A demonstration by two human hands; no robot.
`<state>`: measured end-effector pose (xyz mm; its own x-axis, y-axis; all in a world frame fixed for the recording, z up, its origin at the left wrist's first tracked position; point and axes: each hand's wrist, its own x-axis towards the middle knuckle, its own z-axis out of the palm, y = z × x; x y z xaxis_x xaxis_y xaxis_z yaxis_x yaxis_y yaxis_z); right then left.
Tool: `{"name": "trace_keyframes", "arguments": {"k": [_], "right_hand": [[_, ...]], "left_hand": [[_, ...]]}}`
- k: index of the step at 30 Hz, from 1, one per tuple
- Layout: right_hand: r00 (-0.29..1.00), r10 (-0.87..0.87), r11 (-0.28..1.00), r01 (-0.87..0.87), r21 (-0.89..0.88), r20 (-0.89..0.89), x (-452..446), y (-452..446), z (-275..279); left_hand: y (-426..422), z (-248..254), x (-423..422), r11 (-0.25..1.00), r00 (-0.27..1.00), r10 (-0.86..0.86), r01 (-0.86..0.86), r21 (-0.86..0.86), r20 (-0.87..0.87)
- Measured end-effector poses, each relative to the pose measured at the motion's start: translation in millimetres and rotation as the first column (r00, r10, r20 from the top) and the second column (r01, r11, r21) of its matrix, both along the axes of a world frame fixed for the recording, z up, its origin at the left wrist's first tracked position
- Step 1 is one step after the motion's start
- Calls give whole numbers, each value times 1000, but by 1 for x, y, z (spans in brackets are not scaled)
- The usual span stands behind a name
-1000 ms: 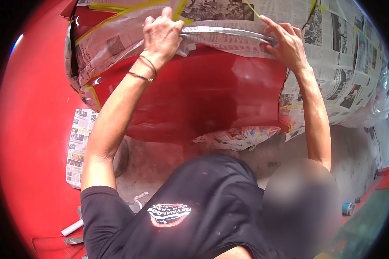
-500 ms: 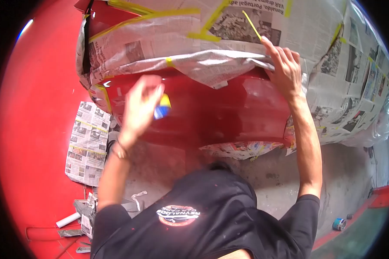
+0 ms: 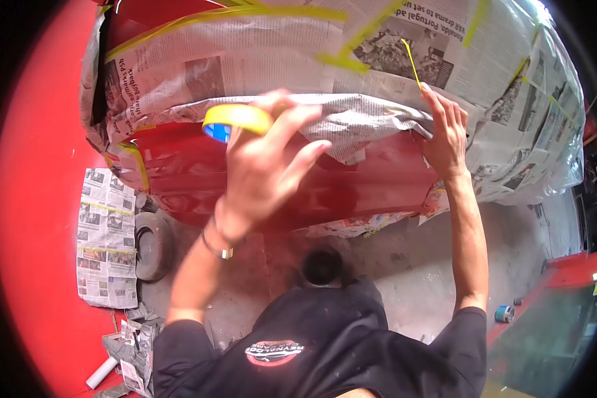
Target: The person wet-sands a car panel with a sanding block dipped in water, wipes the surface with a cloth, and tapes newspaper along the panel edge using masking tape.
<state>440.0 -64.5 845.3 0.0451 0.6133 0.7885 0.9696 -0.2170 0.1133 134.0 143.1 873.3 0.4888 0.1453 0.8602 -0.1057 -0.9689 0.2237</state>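
Observation:
A roll of yellow tape [image 3: 249,118] with a blue core hangs on my left hand [image 3: 268,159], whose fingers are slightly blurred and spread in front of the newspaper edge. My right hand [image 3: 444,132] pinches a thin strip of yellow tape [image 3: 411,61] that sticks up from its fingertips, and it rests at the right end of the folded newspaper edge [image 3: 358,116]. Below that edge lies a glossy red car panel [image 3: 378,166]. Newspaper sheets [image 3: 265,50], joined with yellow tape, cover the surface above it.
A newspaper-covered piece [image 3: 106,239] and a tire [image 3: 154,247] stand at the left. Crumpled paper [image 3: 136,341] and a white roll [image 3: 102,373] lie lower left. A small blue can-like object [image 3: 505,314] is at the lower right.
My left hand left the paper edge, dropped, then rose toward the middle with the tape roll. The folded newspaper edge now sags in the middle. My right hand remains at its right end.

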Motion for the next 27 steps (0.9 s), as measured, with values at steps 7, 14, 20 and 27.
{"name": "trace_keyframes", "arguments": {"k": [7,14,20,27], "right_hand": [[997,65,993,-61,-100,31,9,-10,7],[982,144,988,-149,-37,-126,-17,2,-1],[968,252,943,-245,225,-6,18,39,13],[951,211,922,-270,277,226,28,42,-2]], "left_hand": [[44,-21,60,821,953,301,-246,515,-25],[60,-9,84,752,965,242,-121,648,-101],[46,-1,88,839,956,181,-28,544,-231],[57,-4,104,715,948,277,-94,693,-157]]}}
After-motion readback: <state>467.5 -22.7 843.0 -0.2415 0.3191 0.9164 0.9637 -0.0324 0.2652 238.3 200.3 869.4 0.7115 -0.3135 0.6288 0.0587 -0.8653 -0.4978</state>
